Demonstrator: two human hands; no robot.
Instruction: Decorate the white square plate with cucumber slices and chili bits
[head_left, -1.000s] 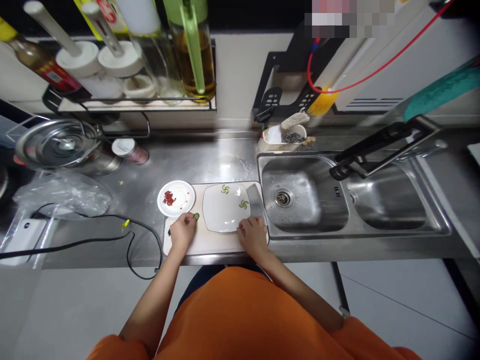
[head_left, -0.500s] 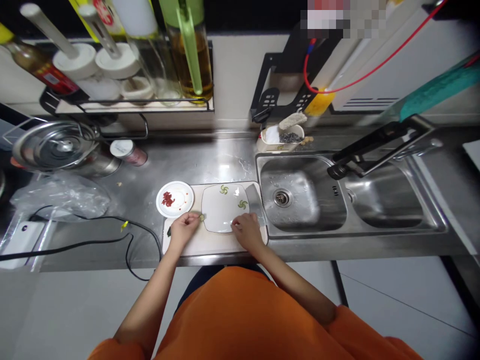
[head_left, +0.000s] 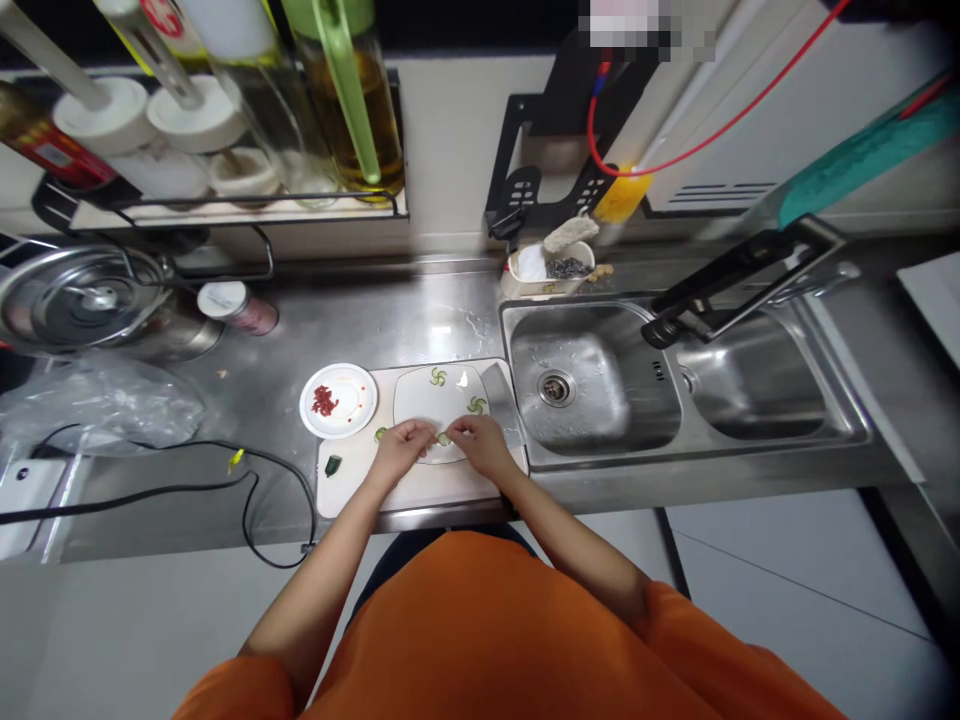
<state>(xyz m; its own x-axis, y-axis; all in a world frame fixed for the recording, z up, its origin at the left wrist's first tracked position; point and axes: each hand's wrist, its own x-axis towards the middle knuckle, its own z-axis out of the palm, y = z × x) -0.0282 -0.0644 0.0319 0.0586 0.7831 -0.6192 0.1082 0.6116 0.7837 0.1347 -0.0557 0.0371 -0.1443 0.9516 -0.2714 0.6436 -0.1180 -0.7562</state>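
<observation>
Pinching a green slice (head_left: pixel 444 438) with both hands.
My left hand (head_left: pixel 401 452) and right hand (head_left: pixel 480 447) meet, fingers narrowed on the slice at the near edge of the white plate (head_left: pixel 431 410), which sits on the cutting board (head_left: pixel 352 487).

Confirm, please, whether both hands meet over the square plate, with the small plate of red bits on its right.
Not quite: the head view shows the small plate on its left; the left hand and right hand do meet over the square plate.
</observation>
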